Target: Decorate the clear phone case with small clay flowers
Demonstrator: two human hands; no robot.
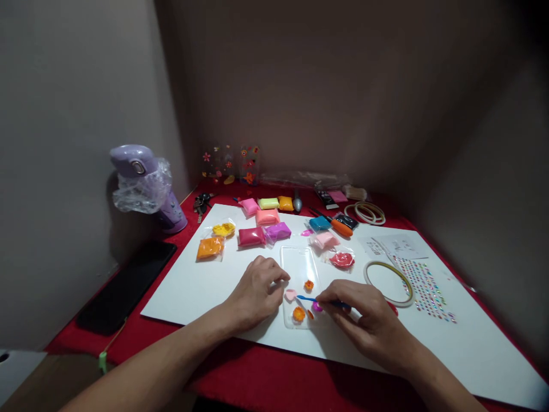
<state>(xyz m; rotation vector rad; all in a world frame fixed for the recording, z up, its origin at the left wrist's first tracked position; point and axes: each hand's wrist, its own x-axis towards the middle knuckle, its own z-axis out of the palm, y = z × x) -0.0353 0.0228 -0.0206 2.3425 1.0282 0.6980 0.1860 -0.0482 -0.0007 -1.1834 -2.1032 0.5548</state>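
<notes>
A clear phone case (300, 257) lies on a white board, with orange clay flowers (299, 314) and a smaller orange flower (309, 285) on it. My right hand (362, 315) pinches a blue clay modelling tool (307, 298), whose tip is at a pale pink clay piece (290, 294) on the case. Partly behind my right fingers is a magenta clay piece (317, 306). My left hand (259, 292) rests at the case's left edge, thumb and index finger apart, close to the pink piece and holding nothing visible.
Several clay packets, including a crimson one (251, 237), lie behind the hands on the white board (189, 292). Tape rolls (366, 279) and gem stickers (424, 289) are at right. A purple bottle (171, 212) and black phone (128, 286) stand and lie at left.
</notes>
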